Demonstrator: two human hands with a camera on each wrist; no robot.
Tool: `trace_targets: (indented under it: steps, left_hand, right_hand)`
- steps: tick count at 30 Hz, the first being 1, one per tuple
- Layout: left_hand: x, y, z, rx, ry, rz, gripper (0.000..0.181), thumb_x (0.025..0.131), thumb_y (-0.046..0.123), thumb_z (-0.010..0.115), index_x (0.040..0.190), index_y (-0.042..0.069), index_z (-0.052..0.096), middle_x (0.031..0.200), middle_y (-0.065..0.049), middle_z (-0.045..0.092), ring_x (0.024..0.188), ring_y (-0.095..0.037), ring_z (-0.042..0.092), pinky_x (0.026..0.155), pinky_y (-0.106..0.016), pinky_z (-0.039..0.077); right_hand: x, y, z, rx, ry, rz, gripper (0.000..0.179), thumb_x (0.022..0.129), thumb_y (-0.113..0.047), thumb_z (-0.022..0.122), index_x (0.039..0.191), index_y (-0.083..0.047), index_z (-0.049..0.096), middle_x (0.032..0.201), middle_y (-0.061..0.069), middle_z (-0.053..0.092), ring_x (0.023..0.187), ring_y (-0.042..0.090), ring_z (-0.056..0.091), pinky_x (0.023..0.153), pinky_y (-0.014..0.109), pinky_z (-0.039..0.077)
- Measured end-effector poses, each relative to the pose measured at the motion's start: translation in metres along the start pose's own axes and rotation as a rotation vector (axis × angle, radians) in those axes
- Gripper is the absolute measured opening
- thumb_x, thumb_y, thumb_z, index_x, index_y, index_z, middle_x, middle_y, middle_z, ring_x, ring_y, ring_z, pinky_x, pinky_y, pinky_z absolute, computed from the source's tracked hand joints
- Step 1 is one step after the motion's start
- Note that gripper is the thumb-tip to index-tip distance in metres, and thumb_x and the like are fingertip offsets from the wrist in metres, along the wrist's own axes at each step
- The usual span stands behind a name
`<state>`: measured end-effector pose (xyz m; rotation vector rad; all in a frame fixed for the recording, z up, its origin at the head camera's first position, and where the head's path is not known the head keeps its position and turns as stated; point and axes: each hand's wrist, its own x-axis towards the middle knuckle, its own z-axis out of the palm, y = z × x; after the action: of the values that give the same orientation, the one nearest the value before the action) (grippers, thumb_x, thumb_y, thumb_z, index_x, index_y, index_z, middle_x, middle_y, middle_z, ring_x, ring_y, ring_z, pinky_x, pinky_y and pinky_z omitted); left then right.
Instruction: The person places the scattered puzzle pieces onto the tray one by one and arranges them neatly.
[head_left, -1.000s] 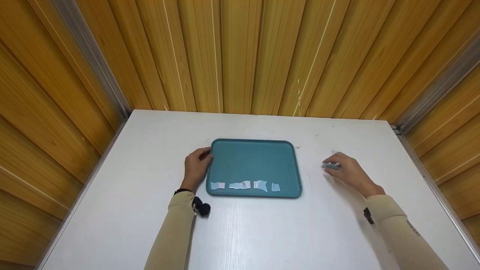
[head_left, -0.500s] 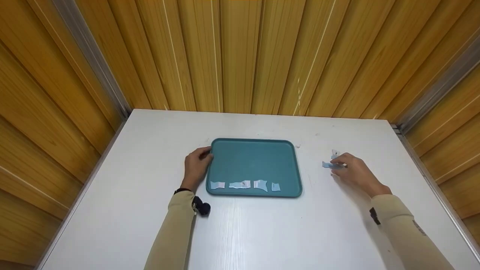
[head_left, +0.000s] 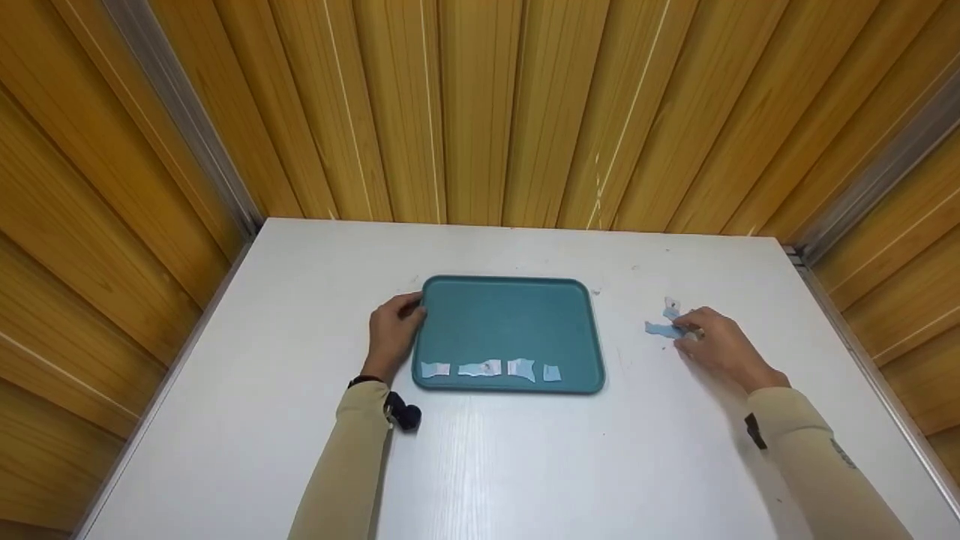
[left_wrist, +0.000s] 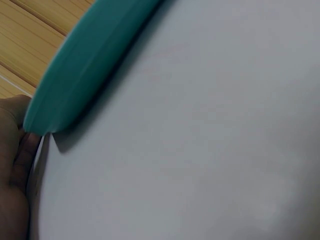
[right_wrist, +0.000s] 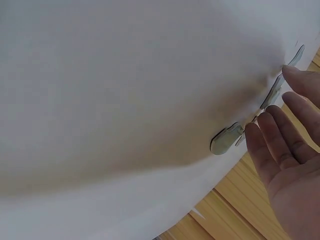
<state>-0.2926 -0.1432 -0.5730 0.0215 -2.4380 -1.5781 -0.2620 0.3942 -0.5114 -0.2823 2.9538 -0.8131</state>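
Observation:
My left hand (head_left: 392,337) holds the left rim of a teal rectangular tray (head_left: 510,322). In the left wrist view, its fingers meet the tray's edge (left_wrist: 75,75). Several flat pale-blue pieces with uneven edges, such as this one (head_left: 480,369), lie in a row along the tray's near side. On the table right of the tray, my right hand (head_left: 721,346) hovers at a pale-blue strip (head_left: 660,330), its fingers fairly straight. A pale piece with a dark mark (head_left: 672,306) lies just behind the strip. The right wrist view shows another flat piece (right_wrist: 227,139) below the fingertips.
Everything stands on a white table (head_left: 517,465). Yellow wood-look panels (head_left: 480,112) rise behind it and along both sides, with metal posts (head_left: 180,105) at the corners. Small marks and specks dot the table top around the tray.
My right hand has drawn back to the right, uncovering more of the blue strip and the piece behind it. The left hand and the row of pieces stay put.

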Motion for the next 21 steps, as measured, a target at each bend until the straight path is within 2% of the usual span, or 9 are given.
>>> trace_targets:
  steps: [16, 21]
  left_hand:
    - [0.0003, -0.0015, 0.0002, -0.016, 0.003, 0.005, 0.033, 0.101, 0.006, 0.071, 0.134, 0.002, 0.072, 0.128, -0.015, 0.073, 0.117, -0.027, 0.068, 0.101, -0.042, 0.054]
    - [0.0001, -0.0028, 0.0007, -0.022, 0.0, 0.011, 0.033, 0.102, 0.006, 0.071, 0.135, 0.002, 0.072, 0.128, -0.014, 0.073, 0.117, -0.027, 0.068, 0.101, -0.042, 0.054]
  right_hand:
    - [-0.0014, -0.0001, 0.001, -0.003, 0.008, -0.053, 0.03, 0.098, -0.003, 0.073, 0.125, 0.009, 0.069, 0.12, 0.023, 0.063, 0.115, 0.046, 0.062, 0.099, 0.062, 0.05]
    - [-0.0013, 0.0002, 0.0012, 0.004, -0.016, -0.037, 0.032, 0.098, -0.004, 0.073, 0.127, 0.009, 0.068, 0.122, 0.024, 0.062, 0.117, 0.046, 0.06, 0.101, 0.063, 0.049]
